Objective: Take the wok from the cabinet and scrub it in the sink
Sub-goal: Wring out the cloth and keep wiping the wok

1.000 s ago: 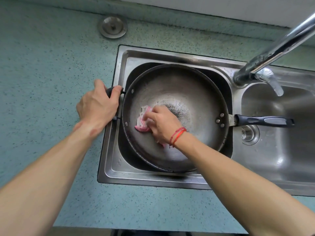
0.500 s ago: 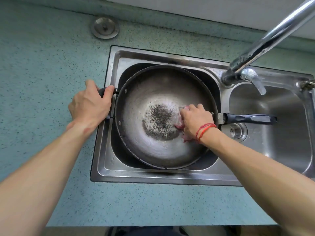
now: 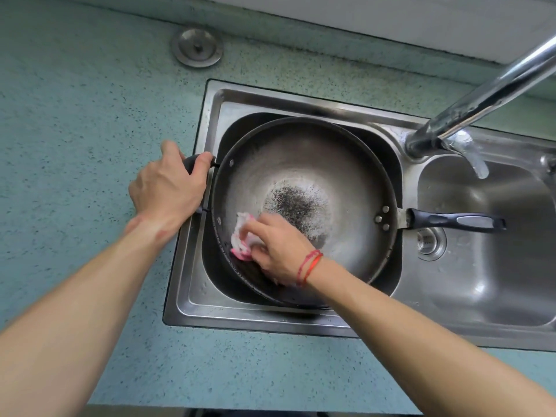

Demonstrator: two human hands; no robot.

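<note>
Two hands are on the wok (image 3: 346, 176), which sits in the left basin of the sink (image 3: 192, 299) and nearly fills it; its long handle (image 3: 457, 221) reaches across the divider and hangs over the right basin, above the drain (image 3: 430, 239). The left hand (image 3: 168, 191) steadies the pan, its fingers (image 3: 202, 160) clamped round the small black side handle (image 3: 192, 161) at the sink's left edge; the right hand (image 3: 276, 248) is inside the bowl on the near-left wall, fingers (image 3: 255, 226) bunched and pressing a crumpled pink-and-white cloth (image 3: 242, 236) against the metal. So the fetching looks done and the scrubbing is the step in hand; I judge it only partly through, since a dark patch (image 3: 296, 203) of speckled residue sits at the bottom of the bowl, just beside the cloth and not under it. The next move probably calls for dragging the cloth over that patch with firm pressure, in small circles, while the left grip resists the pan's urge to turn or rock in the basin. A tap (image 3: 481, 97) rises from the divider and its spout runs out of view; no water shows falling into the wok. On the speckled blue-green table (image 3: 75, 115) behind the sink lies a round metal plug (image 3: 197, 47), well apart from both hands.
</note>
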